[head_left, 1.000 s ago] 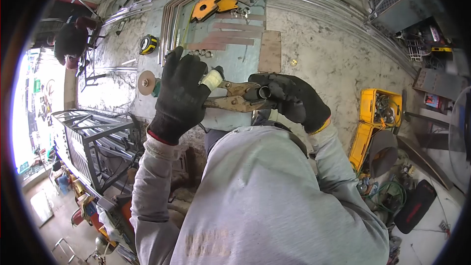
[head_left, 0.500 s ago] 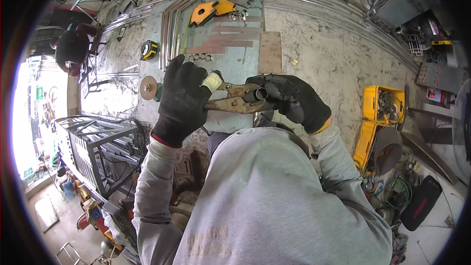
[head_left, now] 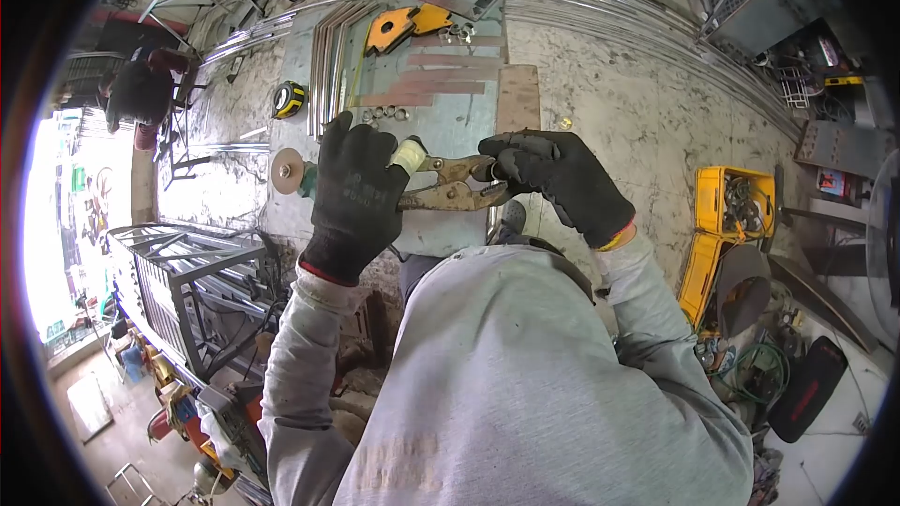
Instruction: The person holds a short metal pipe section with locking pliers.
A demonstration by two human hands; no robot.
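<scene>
**Bench work with hand snips, read from left to right.** At far left, a tape measure [head_left: 289, 98] and a grinding disc [head_left: 284, 170] lie on the steel bench top [head_left: 450, 126]. Next comes the left hand [head_left: 356, 197], gloved and clenched round the handles of the rusty snips [head_left: 450, 184], one handle wrapped in pale tape. We see the tool held level above the bench, just in front of the person's chest. Its jaws point right and meet the right hand [head_left: 555, 180], also gloved, whose fingertips [head_left: 497, 152] close over the jaw tips.

Compared with a second ago, both hands sit slightly higher in view. The right fingers have curled forward, so the open end of the short tube that showed at the jaws is now covered. We cannot tell whether the tube lies between the blades. We judge that the hold on it has been shifted, not let go. At far right, a yellow crate [head_left: 736, 206] stands on the floor.
</scene>
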